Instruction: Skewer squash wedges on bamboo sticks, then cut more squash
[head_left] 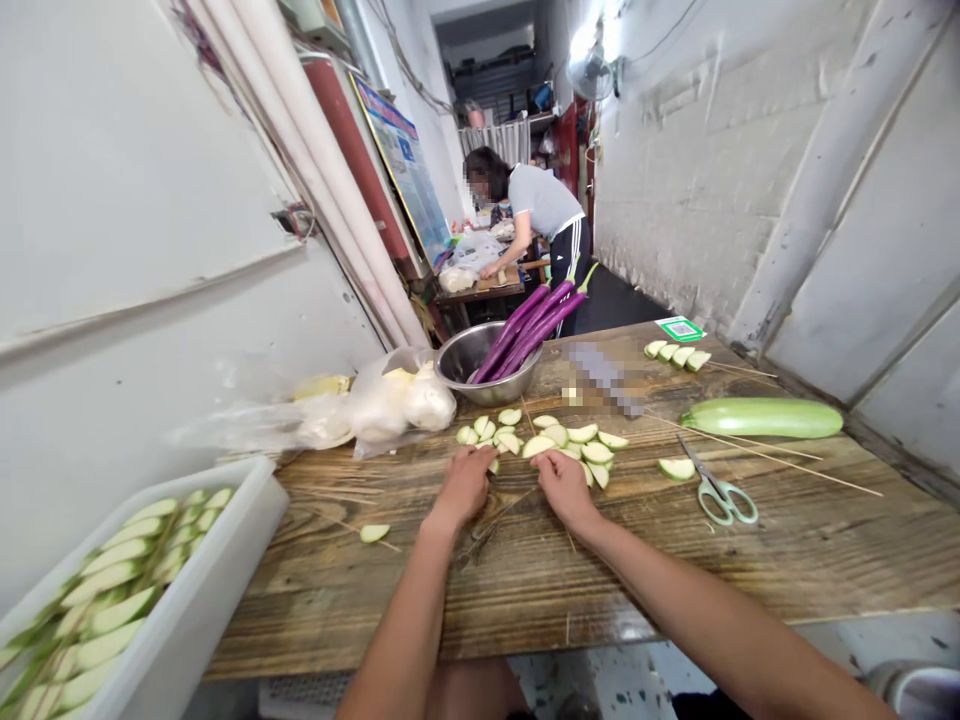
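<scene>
Loose half-round zucchini slices [583, 434] lie in a pile on the wooden table [345, 610], just beyond both hands. My right hand [564, 487] pinches a pale zucchini slice [537, 446] at the pile's near edge. A thin wooden skewer shows beneath that hand, but whether it is held is unclear. At the pile's left part, my left hand [465, 487] has its fingers curled together. A slice shows by its fingertips, and what they grip is hidden. One separate slice [374, 534] rests to the left.
A white bin [225, 540] of skewered slices stands left. Bagged white food [405, 400] and a steel bowl [454, 365] with purple eggplants [525, 335] sit behind. Rightward lie a whole zucchini [761, 418], scissors [721, 492], skewers and a blurred object. Another person [547, 200] works beyond.
</scene>
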